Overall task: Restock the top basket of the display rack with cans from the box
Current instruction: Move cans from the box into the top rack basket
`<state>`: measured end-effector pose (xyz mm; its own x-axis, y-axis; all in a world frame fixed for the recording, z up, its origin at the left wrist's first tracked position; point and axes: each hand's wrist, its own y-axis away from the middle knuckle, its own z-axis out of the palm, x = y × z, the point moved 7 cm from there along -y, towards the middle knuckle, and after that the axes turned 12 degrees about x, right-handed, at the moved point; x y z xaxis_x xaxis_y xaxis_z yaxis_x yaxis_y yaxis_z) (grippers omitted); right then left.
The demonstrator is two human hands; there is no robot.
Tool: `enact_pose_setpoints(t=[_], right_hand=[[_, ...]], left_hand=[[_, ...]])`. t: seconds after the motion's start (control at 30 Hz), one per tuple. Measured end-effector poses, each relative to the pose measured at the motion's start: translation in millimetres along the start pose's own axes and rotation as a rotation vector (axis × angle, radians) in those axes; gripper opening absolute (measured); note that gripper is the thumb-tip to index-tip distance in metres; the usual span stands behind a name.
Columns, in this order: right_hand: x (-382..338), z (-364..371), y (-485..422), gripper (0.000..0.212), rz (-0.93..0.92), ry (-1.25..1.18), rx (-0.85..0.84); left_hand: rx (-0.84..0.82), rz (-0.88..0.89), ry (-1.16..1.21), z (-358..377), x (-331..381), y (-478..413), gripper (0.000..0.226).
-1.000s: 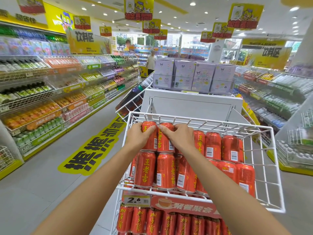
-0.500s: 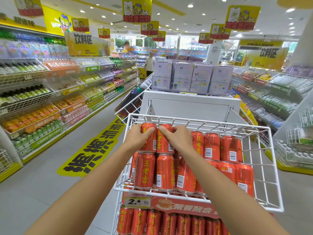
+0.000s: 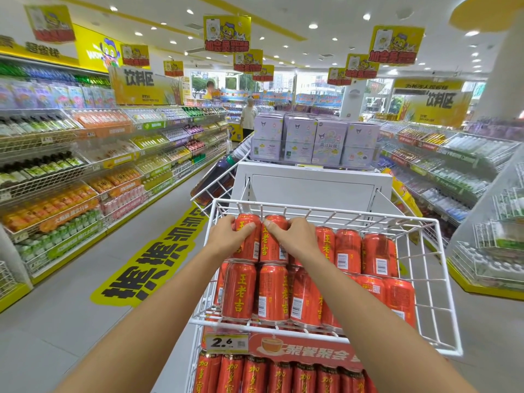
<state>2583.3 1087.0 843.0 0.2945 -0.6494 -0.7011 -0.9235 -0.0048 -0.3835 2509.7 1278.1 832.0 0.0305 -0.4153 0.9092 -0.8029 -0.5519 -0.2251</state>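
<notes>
Front row [image 3: 241, 290]: upright, labels forward, packed tight.
Left hand [image 3: 226, 236]: fingers curled round rear can [image 3: 251, 245], likely seating it upright.
Right hand [image 3: 297, 236]: grips neighbouring can [image 3: 272, 248]; the two cans touch.
Top basket [image 3: 312, 204]: both cans at rear-left corner.
Box: not in view.

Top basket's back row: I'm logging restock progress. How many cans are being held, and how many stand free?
Held cans: 2, one each in the left hand and the right hand
Free cans: 3 plainly seen; a sliver beyond may be another
Total: 5 plainly seen
</notes>
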Motion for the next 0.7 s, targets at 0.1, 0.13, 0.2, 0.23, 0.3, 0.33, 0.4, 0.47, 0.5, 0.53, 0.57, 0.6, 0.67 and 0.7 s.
enact_pose_setpoints(t=[0.1, 0.13, 0.2, 0.23, 0.3, 0.33, 0.4, 0.47, 0.5, 0.53, 0.57, 0.6, 0.67, 0.7], right_hand=[[1, -1, 2, 0.067, -0.025, -0.026, -0.05], [2, 0, 2, 0.06, -0.024, -0.045, -0.069], [3, 0, 2, 0.052, -0.023, -0.066, -0.084], [3, 0, 2, 0.051, -0.023, -0.064, -0.08], [1, 0, 3, 0.052, -0.024, -0.041, -0.066], [0, 0, 3, 0.053, -0.019, -0.028, -0.061], [0, -1, 4, 0.053, -0.01, -0.016, -0.06], [0, -1, 5, 0.054, -0.002, -0.003, -0.063], [0, -1, 5, 0.055, -0.004, 0.007, -0.066], [0, -2, 6, 0.057, -0.008, 0.021, -0.072], [-2, -3, 6, 0.059, -0.018, 0.035, -0.082], [-3, -3, 7, 0.06, -0.03, 0.05, -0.095], [-9, -7, 11, 0.06, -0.066, 0.063, -0.123], [-13, -10, 13, 0.059, -0.089, 0.073, -0.139]], left_hand=[[0.022, -0.008, -0.022, -6, 3, 5, 0.053], [0.025, -0.011, -0.036, -7, 3, 7, 0.049], [0.02, -0.009, -0.066, -8, 3, 10, 0.042], [0.014, -0.005, -0.067, -8, 4, 13, 0.038], [0.003, 0.001, -0.061, -6, 3, 16, 0.031], [-0.001, 0.007, -0.068, -6, 2, 18, 0.032], [0.003, 0.023, -0.082, -6, 2, 21, 0.035], [0.021, 0.042, -0.113, -8, 3, 21, 0.035], [0.03, 0.047, -0.136, -9, 4, 21, 0.031], [0.037, 0.049, -0.16, -10, 6, 21, 0.025], [0.043, 0.055, -0.178, -11, 10, 23, 0.019], [0.049, 0.067, -0.195, -13, 13, 23, 0.018], [0.053, 0.099, -0.239, -15, 22, 24, 0.018], [0.054, 0.115, -0.247, -18, 28, 26, 0.016]])
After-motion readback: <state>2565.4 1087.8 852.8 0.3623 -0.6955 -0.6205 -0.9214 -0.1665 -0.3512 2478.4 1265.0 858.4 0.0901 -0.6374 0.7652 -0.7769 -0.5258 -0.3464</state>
